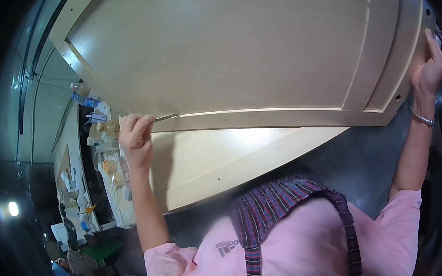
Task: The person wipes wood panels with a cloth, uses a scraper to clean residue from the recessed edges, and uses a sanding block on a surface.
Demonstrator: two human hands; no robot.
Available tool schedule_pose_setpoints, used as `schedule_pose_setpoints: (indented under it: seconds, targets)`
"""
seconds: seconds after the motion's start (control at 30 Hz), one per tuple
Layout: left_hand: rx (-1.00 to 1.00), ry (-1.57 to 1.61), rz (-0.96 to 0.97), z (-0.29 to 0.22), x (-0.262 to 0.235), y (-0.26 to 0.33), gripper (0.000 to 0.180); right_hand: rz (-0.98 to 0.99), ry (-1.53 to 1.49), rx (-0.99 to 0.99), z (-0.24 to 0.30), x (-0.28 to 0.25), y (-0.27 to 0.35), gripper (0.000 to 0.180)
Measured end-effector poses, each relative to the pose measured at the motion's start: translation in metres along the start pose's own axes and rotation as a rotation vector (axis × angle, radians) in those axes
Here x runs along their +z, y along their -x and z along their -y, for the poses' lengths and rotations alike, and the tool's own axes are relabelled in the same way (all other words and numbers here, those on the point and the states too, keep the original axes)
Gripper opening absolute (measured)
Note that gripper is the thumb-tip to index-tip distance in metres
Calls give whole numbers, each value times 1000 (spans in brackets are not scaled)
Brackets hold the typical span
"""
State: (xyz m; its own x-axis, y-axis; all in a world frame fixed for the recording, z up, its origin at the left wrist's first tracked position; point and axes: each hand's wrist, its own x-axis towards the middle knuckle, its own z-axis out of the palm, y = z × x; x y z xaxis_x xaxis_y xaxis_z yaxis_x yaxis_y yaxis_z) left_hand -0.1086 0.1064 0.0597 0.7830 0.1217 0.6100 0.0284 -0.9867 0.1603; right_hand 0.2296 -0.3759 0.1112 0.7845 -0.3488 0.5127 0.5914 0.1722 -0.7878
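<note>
A large cream wooden frame panel (227,51), tilted up, fills the upper view. At its right edge, my right hand (430,73) grips the rim, thumb along the face and the other fingers mostly hidden behind. My left hand (138,137) is closed in a pinch on a thin, flat-bladed tool (168,118). The tip of that blade touches the groove along the panel's lower inner rail. I cannot make out the tool's exact kind. Beneath lies a second cream wooden panel (245,152), partly covered by the first.
On the left, a table (123,203) holds bottles and jars, among them an orange-topped jar (109,166) and a blue-labelled bottle (84,99). Beyond it stands another cluttered table (68,153). A person in striped clothing (80,261) is at the lower left.
</note>
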Motion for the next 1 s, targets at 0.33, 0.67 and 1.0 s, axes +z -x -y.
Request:
schedule_pose_setpoints:
  seconds: [0.33,0.67,1.0]
  targets:
    - [165,139,21,-34,39,-15,24,-81,-30,-31,-1,-10,-4,33]
    - [234,407,118,-69,31,-8,30,-99,76,-33,-12,-25,-19,39]
    - [-197,-161,-149,52,-50,29,16,-101,21,35,-14,-15,-18,40]
